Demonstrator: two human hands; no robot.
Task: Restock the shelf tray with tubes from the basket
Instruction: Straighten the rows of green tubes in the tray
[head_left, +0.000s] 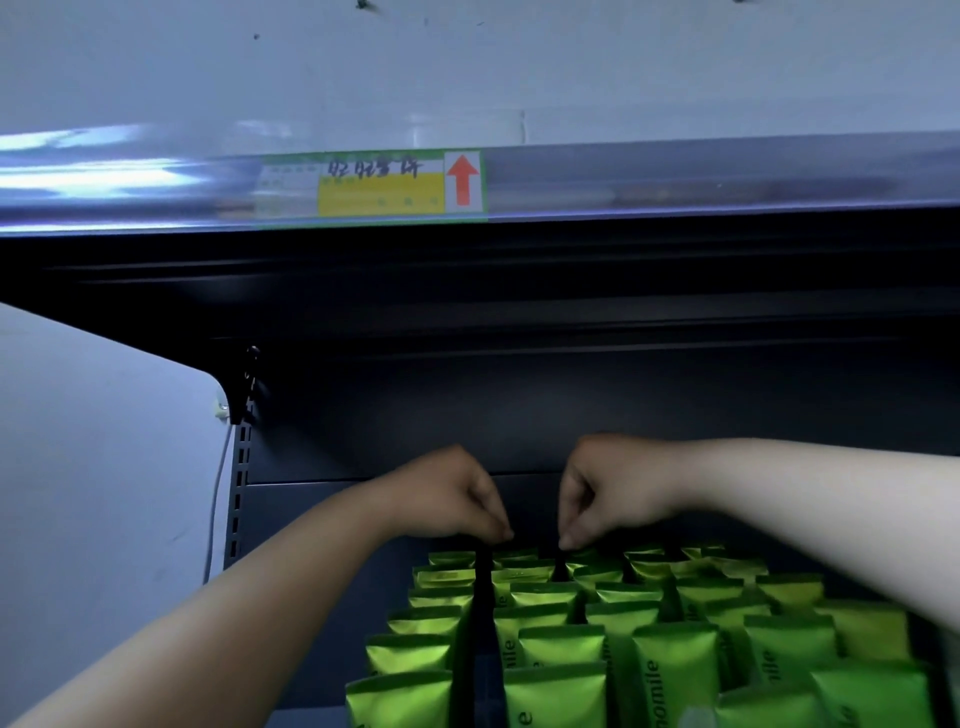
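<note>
Standing upright in rows, glossy green tubes (675, 670), crimped ends up.

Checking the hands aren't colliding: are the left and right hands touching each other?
Apart. The head view shows dark shelf back between the left hand and right hand.

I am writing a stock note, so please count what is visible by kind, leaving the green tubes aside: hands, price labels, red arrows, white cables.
hands: 2 (left hand, right hand)
price label: 1
red arrow: 1
white cable: 1
Total: 5
</note>
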